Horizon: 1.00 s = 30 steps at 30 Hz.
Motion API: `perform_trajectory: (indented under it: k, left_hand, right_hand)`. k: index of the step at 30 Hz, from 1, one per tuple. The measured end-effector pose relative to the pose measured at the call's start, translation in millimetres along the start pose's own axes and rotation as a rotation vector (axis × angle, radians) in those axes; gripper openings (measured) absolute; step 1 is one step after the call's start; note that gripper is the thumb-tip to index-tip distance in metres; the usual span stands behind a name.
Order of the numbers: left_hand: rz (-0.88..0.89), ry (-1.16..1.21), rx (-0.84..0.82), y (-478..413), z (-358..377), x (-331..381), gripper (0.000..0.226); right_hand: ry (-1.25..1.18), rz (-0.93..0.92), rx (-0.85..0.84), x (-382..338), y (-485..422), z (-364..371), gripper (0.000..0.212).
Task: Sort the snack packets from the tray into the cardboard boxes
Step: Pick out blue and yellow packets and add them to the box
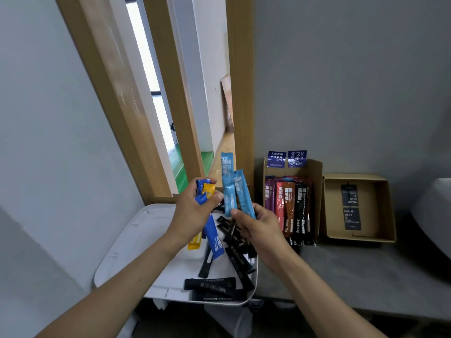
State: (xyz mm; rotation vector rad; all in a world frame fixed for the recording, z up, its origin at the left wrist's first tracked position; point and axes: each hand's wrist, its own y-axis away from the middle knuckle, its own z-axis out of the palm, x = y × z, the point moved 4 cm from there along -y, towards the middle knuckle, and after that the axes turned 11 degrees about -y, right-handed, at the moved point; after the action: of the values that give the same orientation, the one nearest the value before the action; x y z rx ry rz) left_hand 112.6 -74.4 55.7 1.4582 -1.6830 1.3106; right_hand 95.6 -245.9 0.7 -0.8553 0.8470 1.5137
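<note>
**Hands full of stick packets above the tray**

Left hand curls round a small bunch of dark blue packets and a yellow packet, whose lower ends hang below the palm. Just beside it, the right hand pinches two light blue packets by their lower ends, so that they stand almost upright and fan slightly apart. All are slim glossy sticks with white print.

Both hands hover over a white tray, where black packets lie scattered and crossing one another. To the right stands an open cardboard box holding a row of purple, red, brown and black sticks. Beside it, a shallower cardboard box has two black packets lying flat inside.

Both boxes rest on a grey surface against a grey wall. A wooden door frame rises behind the tray.
</note>
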Motion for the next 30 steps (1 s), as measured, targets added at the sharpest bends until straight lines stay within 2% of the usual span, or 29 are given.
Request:
perform_trajectory:
  k: [5, 10, 14, 16, 21, 24, 30]
  left_hand:
    - [-0.035, 0.071, 0.049, -19.4, -12.4, 14.3, 0.023]
    - [-0.057, -0.023, -0.046, -31.2, -4.0, 34.7, 0.013]
    - [-0.111, -0.041, -0.159, -30.6, 12.9, 47.8, 0.029]
    - [-0.108, -0.044, -0.198, -31.0, 21.1, 52.4, 0.026]
    - [-0.089, -0.107, -0.236, -32.2, 37.6, 67.3, 0.018]
    - [-0.077, -0.192, -0.238, -34.2, 44.9, 73.1, 0.020]
    - [-0.068, -0.196, -0.243, -32.7, 54.2, 81.3, 0.019]
  right_hand:
    - [0.052, 0.023, -0.015, -2.0, 14.4, -22.8, 0.029]
    - [0.096, 0.005, -0.004, -3.1, 28.3, -41.8, 0.027]
    - [0.116, -0.028, 0.014, -10.2, 35.5, -50.2, 0.027]
    - [0.127, -0.037, 0.014, -14.3, 38.8, -54.0, 0.027]
    - [0.154, -0.039, 0.039, -25.4, 45.5, -66.1, 0.027]
    - [0.160, -0.042, 0.035, -32.2, 47.1, -70.6, 0.028]
    - [0.150, -0.082, 0.033, -47.4, 48.5, -74.7, 0.029]
